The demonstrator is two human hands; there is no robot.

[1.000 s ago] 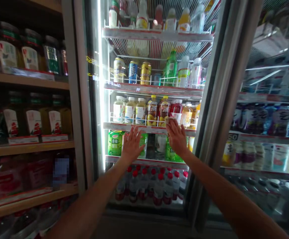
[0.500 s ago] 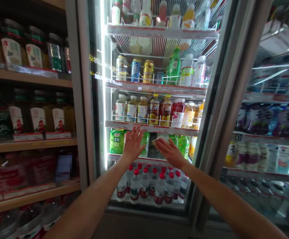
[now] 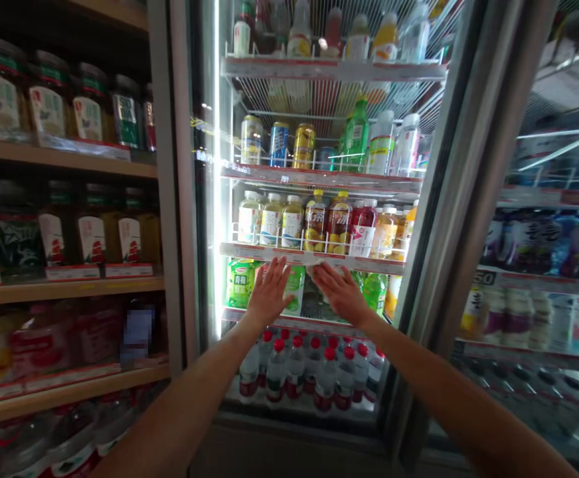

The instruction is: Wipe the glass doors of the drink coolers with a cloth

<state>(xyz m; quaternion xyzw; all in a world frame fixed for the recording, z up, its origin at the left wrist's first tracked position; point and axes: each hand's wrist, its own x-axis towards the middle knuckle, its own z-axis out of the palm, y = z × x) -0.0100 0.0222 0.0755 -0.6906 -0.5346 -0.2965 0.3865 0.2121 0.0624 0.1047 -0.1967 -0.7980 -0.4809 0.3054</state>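
Pressed the left hand (image 3: 269, 293) flat on the fridge's glass door (image 3: 329, 106), fingers spread wide. Held a white cloth (image 3: 313, 260) against the glass under the right hand (image 3: 340, 294), fingers flat on it, just beside the left, in front of the green bottles (image 3: 242, 282).

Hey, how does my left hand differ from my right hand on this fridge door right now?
The left hand lies bare on the glass door, while the right hand presses a white cloth against it. The left hand's fingers are spread and point upward; the right hand's lie closer together and slant up toward the left. Both are flat and open, side by side, level with the green bottles.
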